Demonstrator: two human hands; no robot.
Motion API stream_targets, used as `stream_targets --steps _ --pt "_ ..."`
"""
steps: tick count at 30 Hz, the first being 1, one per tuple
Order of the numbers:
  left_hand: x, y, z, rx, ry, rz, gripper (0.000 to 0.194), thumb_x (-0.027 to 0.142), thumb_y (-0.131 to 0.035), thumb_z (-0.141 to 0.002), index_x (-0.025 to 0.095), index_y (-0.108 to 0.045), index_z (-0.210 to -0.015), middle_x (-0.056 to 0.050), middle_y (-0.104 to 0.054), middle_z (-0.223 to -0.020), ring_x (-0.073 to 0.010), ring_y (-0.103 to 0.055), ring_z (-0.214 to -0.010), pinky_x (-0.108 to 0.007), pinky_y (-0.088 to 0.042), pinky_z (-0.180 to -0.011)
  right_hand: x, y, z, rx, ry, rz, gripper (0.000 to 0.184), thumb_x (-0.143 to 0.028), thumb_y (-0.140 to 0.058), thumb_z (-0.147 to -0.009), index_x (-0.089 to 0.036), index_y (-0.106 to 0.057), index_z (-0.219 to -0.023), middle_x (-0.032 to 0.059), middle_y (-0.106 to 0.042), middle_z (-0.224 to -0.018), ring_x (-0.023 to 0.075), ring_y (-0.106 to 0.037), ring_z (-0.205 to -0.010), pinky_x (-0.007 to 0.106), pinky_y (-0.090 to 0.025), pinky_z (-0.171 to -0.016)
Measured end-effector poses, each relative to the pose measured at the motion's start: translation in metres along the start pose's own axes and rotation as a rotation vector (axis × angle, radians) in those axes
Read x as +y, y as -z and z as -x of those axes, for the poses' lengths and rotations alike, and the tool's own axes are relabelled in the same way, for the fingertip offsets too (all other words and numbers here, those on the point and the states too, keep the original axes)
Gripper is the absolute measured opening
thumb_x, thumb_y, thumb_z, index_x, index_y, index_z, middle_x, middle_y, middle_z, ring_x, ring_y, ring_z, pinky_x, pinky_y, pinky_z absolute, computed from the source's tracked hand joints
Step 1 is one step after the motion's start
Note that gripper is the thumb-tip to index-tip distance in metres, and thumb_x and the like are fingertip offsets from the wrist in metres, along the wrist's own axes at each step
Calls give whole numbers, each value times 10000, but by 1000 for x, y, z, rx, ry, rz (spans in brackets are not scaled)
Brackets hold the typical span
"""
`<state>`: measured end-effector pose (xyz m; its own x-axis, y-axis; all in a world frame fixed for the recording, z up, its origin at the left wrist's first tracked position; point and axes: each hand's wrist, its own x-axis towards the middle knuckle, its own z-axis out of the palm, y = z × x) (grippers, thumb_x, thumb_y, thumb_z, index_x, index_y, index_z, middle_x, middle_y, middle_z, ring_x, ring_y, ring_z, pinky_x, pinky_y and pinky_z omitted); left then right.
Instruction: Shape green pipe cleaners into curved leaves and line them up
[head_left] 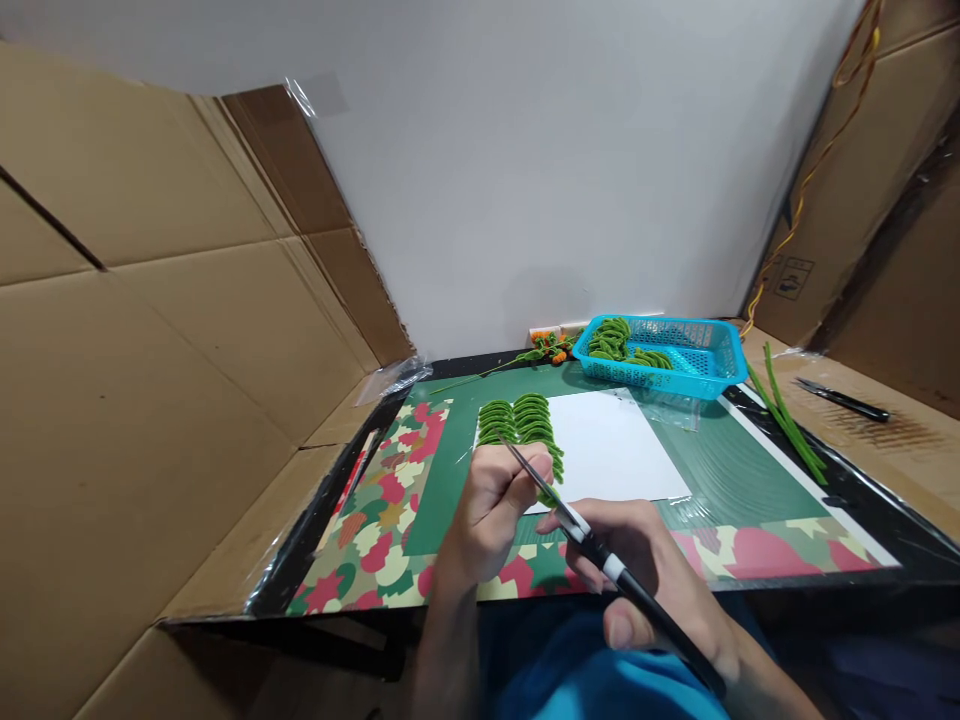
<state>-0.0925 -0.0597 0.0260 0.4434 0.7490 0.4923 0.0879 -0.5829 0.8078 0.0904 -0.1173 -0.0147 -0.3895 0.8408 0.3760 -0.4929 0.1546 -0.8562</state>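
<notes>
My left hand (495, 505) is closed in a fist over the front of the white sheet. A green fuzzy pipe-cleaner piece (550, 495) pokes out beside its fingers. In my right hand (652, 560) rests a pair of scissors (615, 568) with black handles, its narrow metal blades pointing up and left across my left fingers. The blades pass close to the green piece; whether they touch it I cannot tell. Just beyond my left hand, curved green pipe-cleaner pieces (531, 415) lie in two neat columns on the white sheet (615, 450), partly hidden by the hand.
A blue perforated basket (660, 377) at the back holds more green pieces. Left of it lies an orange-flowered green stem (551, 347). Long green pipe cleaners (787, 420) and a black-handled tool (844, 399) lie at right. Cardboard walls (187, 250) flank the green mat (442, 490).
</notes>
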Motion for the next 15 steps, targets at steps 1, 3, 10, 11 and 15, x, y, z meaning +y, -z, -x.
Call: stream_targets --steps 1,3,10,11,15 --pt "0 1 0 -7 3 -4 507 461 -486 -1095 198 -419 -666 20 -346 -629 -139 -334 -594 -331 -239 -567 0 0 0 0 -3 11 651 -657 -911 -716 -172 -786 -1133 -40 -480 -710 111 -314 -650 271 -247 -592" --pt "1 2 -1 -23 7 -13 514 468 -483 -1093 198 -410 -662 23 -338 -625 -135 -318 -583 -329 -231 -559 1 1 0 9 -4 32 637 -641 -910 -722 -166 -790 -1128 -39 -479 -706 110 -306 -649 274 -236 -588" --pt "2 5 -3 -43 26 -26 523 483 -485 -1081 203 -399 -647 16 -342 -621 -142 -335 -588 -332 -251 -572 1 0 1 29 -25 36 689 -664 -903 -685 -132 -795 -1111 -34 -468 -659 118 -320 -625 282 -241 -578" --pt "2 5 -3 -42 34 -26 526 493 -484 -1078 204 -406 -646 13 -346 -621 -146 -341 -592 -333 -254 -573 1 0 1 32 -30 35 690 -666 -902 -682 -132 -798 -1105 -33 -463 -655 120 -326 -624 283 -239 -577" --pt "2 4 -1 -26 61 -40 533 520 -488 -1071 209 -405 -645 10 -349 -621 -152 -344 -595 -334 -258 -568 4 1 2 19 -47 26 685 -662 -897 -680 -131 -799 -1102 -40 -424 -640 116 -312 -602 283 -215 -559"
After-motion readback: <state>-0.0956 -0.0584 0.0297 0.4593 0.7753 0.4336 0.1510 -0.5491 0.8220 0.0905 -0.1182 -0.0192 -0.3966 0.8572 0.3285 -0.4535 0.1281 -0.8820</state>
